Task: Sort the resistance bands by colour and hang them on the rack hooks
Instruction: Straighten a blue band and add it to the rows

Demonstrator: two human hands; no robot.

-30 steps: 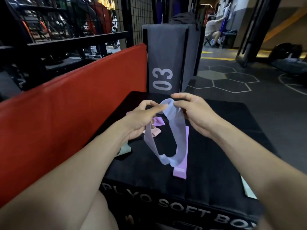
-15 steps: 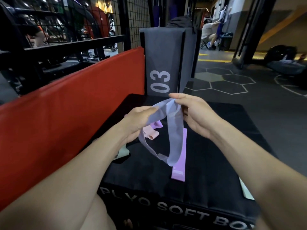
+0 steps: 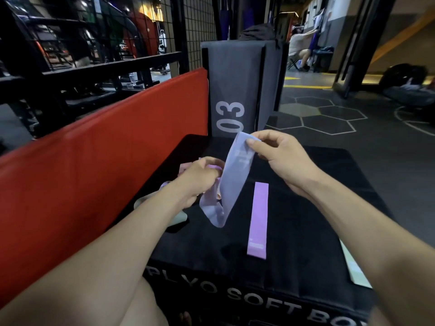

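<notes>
Black plyo box [image 3: 294, 231] serves as sorting surface; pink-lilac band [image 3: 257, 220] lies flat on it, set apart by colour. My left hand [image 3: 200, 177] grips the pale blue-lilac band's [image 3: 231, 184] lower loop, my right hand [image 3: 280, 156] pinches its top edge, raising it to read colour. Rack hooks: none identifiable ahead.

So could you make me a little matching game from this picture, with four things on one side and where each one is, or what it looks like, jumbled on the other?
Things:
1. pale blue band
2. purple band
3. red pad
4. grey box

Descriptions:
A. lies flat on top of the black plyo box
B. stands upright behind the black box, marked 03
C. held up between the left hand and the right hand
D. runs along the left side of the black box

Pairs: 1-C, 2-A, 3-D, 4-B
</notes>
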